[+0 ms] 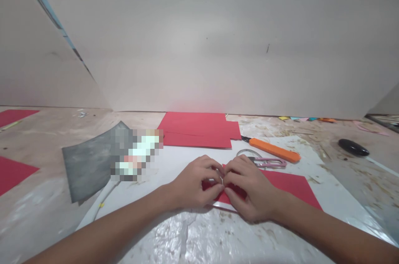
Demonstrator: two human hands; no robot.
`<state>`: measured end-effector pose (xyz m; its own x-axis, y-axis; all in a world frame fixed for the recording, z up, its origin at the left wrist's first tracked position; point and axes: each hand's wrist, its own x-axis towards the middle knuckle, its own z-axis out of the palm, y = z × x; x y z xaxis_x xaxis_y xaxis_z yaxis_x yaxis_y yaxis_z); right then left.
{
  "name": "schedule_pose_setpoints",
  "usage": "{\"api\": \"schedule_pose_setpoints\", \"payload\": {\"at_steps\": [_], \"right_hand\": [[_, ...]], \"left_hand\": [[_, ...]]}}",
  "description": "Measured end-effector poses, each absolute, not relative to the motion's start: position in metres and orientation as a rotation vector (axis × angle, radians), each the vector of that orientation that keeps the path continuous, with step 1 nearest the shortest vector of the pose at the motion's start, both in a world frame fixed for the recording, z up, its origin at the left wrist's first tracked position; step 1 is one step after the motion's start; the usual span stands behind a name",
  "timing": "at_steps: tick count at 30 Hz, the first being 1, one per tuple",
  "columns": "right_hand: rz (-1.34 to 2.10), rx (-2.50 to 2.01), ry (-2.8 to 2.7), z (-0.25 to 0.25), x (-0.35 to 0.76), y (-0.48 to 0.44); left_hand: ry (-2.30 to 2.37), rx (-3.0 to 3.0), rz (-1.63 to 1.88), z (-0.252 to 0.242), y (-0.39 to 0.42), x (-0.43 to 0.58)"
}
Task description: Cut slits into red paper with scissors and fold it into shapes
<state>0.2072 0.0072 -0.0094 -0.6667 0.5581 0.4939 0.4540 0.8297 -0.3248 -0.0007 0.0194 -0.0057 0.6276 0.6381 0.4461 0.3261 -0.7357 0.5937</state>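
My left hand and my right hand meet fingertip to fingertip above a red card. Both are closed in a pinch. A small pale bit shows between the fingertips, too small to name. The card lies on white paper and runs under my right hand; its left part is mostly hidden by the fingers. Just beyond my right hand lie thread snips with a pink handle. Behind these is an orange utility knife.
More red card lies by the white wall. On the left are a blurred-out device with a white cable and a dark grey sheet. A black oval object sits at right. Scraps litter the table.
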Motion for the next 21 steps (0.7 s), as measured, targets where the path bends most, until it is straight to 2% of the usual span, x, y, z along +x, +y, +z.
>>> {"api": "schedule_pose_setpoints", "payload": {"at_steps": [11, 21], "right_hand": [[-0.018, -1.069, -2.444, -0.006, 0.214, 0.028], [0.085, -1.088, -2.404, -0.014, 0.208, 0.025]], "left_hand": [[1.014, 2.344, 0.846, -0.006, 0.026, -0.003], [1.110, 2.342, 0.826, -0.010, 0.028, -0.001]]}}
